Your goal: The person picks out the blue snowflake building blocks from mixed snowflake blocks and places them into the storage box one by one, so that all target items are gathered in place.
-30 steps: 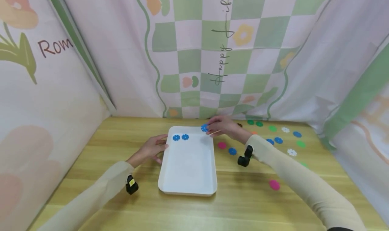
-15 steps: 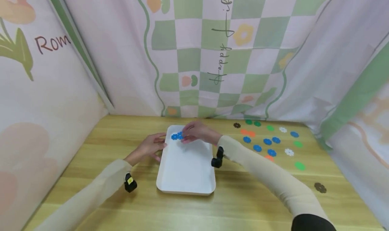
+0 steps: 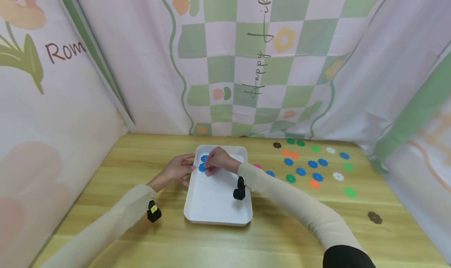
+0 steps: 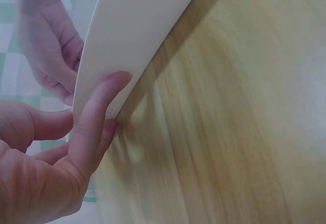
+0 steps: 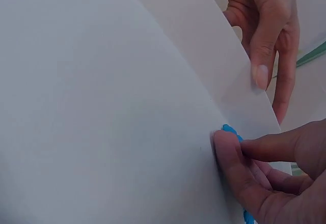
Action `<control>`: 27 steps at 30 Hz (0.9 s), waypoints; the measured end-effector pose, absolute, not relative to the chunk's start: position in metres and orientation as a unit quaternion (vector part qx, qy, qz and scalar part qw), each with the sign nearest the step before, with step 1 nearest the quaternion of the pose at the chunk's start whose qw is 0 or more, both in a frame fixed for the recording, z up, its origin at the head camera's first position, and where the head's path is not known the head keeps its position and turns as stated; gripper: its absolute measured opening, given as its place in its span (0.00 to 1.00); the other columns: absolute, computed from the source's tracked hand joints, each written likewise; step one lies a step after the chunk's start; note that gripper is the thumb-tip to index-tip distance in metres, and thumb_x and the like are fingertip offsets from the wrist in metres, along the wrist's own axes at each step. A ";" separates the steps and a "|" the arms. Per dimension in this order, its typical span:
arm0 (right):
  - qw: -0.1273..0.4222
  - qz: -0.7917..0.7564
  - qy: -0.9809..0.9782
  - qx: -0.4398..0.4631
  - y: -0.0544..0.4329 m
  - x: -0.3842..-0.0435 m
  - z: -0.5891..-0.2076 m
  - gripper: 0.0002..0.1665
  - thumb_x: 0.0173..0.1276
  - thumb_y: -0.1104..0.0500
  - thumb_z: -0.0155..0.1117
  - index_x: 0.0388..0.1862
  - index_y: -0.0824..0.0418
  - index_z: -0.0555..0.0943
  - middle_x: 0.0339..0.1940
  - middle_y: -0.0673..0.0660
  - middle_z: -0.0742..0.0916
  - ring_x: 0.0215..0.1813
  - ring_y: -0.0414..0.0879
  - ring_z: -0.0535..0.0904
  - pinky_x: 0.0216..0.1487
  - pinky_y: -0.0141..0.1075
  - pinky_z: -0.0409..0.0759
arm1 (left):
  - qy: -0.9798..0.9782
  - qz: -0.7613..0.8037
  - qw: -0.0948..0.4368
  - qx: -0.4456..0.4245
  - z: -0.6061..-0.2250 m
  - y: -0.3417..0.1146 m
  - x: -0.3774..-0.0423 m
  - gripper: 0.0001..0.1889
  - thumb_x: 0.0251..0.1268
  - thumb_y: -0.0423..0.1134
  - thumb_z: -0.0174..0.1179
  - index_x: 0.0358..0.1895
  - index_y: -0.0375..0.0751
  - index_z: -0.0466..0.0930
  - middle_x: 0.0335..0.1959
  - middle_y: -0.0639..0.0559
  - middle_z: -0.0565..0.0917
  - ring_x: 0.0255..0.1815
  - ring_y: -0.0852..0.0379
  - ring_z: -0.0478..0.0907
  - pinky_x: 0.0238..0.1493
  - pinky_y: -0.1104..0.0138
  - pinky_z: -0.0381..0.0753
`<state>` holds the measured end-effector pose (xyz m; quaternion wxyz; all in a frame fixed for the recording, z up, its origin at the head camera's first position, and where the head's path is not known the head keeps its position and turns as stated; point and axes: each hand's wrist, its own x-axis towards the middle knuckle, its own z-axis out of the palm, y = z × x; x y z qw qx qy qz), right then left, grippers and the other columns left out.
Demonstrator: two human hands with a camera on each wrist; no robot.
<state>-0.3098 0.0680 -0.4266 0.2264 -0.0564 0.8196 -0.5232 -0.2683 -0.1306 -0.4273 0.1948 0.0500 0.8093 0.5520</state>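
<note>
A white tray (image 3: 218,205) lies on the wooden table, long side running away from me. At its far left corner, my right hand (image 3: 220,161) pinches a blue flower-shaped plastic disc (image 5: 232,130) between thumb and fingers, low over the tray floor. Another blue disc (image 3: 204,158) lies just behind, partly covered by the hand. My left hand (image 3: 174,170) holds the tray's left edge, thumb at the rim and fingers (image 4: 109,87) against the outer wall. In the right wrist view, the left hand (image 5: 272,28) shows beyond the tray wall.
Right of the tray, flower discs lie scattered: several blue ones (image 3: 300,171), green ones (image 3: 290,178), orange ones (image 3: 314,184), white ones (image 3: 338,176) and brown ones (image 3: 375,217). A pink disc (image 3: 258,166) sits near the tray's right edge. A patterned curtain (image 3: 225,64) hangs behind the table.
My right hand has carried a blue disc from the tray's far right corner leftwards, then slightly nearer, beside the blue discs at the far left. My left hand stays at the tray edge.
</note>
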 end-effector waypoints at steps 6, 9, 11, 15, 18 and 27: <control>0.215 -0.508 0.832 -0.061 0.067 -0.308 -0.430 0.02 0.70 0.73 0.66 0.36 0.73 0.80 0.28 0.65 0.90 0.22 0.45 0.85 0.32 0.37 0.94 | 0.817 0.540 0.194 0.047 -0.428 -0.128 -0.269 0.31 0.80 0.29 0.55 0.82 0.35 0.58 0.73 0.25 0.70 0.63 0.32 0.81 0.29 0.60 0.94; 0.217 -0.500 0.836 -0.065 0.069 -0.308 -0.430 0.04 0.70 0.72 0.67 0.38 0.71 0.79 0.27 0.63 0.89 0.22 0.44 0.85 0.33 0.36 0.93 | 0.820 0.536 0.195 0.047 -0.427 -0.128 -0.268 0.31 0.80 0.29 0.54 0.82 0.35 0.58 0.73 0.25 0.71 0.63 0.32 0.81 0.29 0.60 0.94; 0.215 -0.492 0.841 -0.070 0.069 -0.308 -0.429 0.07 0.70 0.71 0.68 0.40 0.70 0.78 0.27 0.63 0.89 0.23 0.45 0.86 0.33 0.36 0.93 | 0.818 0.538 0.197 0.048 -0.426 -0.129 -0.268 0.31 0.80 0.29 0.54 0.82 0.35 0.58 0.72 0.25 0.71 0.64 0.32 0.80 0.29 0.60 0.94; 0.203 -0.467 0.856 -0.083 0.073 -0.306 -0.425 0.10 0.71 0.65 0.70 0.43 0.67 0.77 0.29 0.62 0.89 0.26 0.47 0.87 0.33 0.36 0.93 | 0.813 0.545 0.200 0.048 -0.426 -0.127 -0.268 0.32 0.80 0.29 0.54 0.82 0.34 0.57 0.73 0.25 0.70 0.65 0.31 0.79 0.30 0.60 0.94; 0.196 -0.445 0.869 -0.095 0.076 -0.305 -0.420 0.11 0.71 0.63 0.70 0.45 0.67 0.78 0.32 0.62 0.89 0.29 0.49 0.87 0.35 0.37 0.93 | 0.810 0.547 0.203 0.054 -0.425 -0.127 -0.268 0.32 0.80 0.29 0.54 0.82 0.32 0.56 0.73 0.24 0.69 0.64 0.31 0.80 0.29 0.60 0.94; 0.229 -0.447 0.855 -0.134 0.092 -0.317 -0.413 0.21 0.73 0.58 0.70 0.59 0.67 0.79 0.40 0.58 0.88 0.40 0.48 0.85 0.47 0.37 0.91 | 0.813 0.541 0.206 0.062 -0.425 -0.129 -0.268 0.32 0.79 0.29 0.55 0.81 0.30 0.55 0.73 0.22 0.68 0.64 0.29 0.79 0.30 0.59 0.94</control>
